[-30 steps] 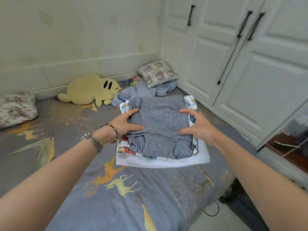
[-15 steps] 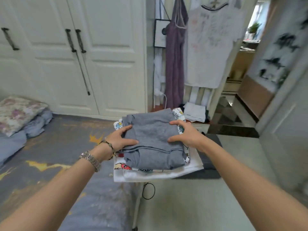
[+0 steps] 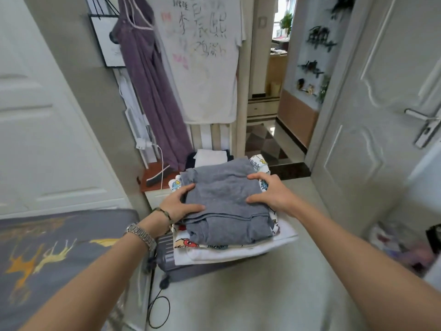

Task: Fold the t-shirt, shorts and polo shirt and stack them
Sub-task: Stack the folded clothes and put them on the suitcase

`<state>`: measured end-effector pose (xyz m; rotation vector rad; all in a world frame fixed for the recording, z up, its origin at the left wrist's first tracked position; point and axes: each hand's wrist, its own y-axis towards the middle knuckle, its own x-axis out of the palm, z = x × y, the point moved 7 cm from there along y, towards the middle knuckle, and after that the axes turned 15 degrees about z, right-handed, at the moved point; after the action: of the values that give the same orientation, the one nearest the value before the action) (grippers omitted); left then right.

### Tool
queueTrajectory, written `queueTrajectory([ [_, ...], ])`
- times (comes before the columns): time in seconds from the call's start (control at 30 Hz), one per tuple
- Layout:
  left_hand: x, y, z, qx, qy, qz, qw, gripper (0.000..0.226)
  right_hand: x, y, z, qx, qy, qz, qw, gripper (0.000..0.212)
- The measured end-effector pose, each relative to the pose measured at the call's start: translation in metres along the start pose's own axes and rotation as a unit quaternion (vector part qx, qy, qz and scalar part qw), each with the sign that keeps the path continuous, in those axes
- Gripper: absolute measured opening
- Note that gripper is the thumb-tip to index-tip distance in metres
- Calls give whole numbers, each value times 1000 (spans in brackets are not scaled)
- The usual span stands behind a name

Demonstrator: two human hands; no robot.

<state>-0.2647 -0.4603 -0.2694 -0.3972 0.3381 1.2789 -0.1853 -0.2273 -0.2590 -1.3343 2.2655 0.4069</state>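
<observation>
Now off the bed | stack — carried toward doorway

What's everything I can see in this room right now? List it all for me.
folded grey knit garment: one, grey, top of the carried stack
folded cartoon-print garment: one, white with colours, under the grey
folded white garment: one, white, bottom of stack
grey ribbed suitcase: one, grey, floor below the stack
purple hanging dress: one, purple, on the wall
white scribbled t-shirt: one, white, hanging beside the dress
left hand: grips the stack's left side
right hand: grips its right side
</observation>
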Motion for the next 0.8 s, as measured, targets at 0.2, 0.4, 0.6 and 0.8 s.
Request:
queueTrajectory([
  [0.2,45,76,17,-7,4,-8,1000,74,-9,84,28,10,10,-7,1000,61],
  [0.4,78,189,19,-24,-9,-5,1000,76,-4,195,47,12,14,-1,1000,60],
  [0.6,105,304,18,-44,-1,-2,999,76,13,311,66,39,-5,-33,999,58],
  [0.8,125,389,18,-65,38,2,997,74,38,401,87,41,1,-82,996,59],
])
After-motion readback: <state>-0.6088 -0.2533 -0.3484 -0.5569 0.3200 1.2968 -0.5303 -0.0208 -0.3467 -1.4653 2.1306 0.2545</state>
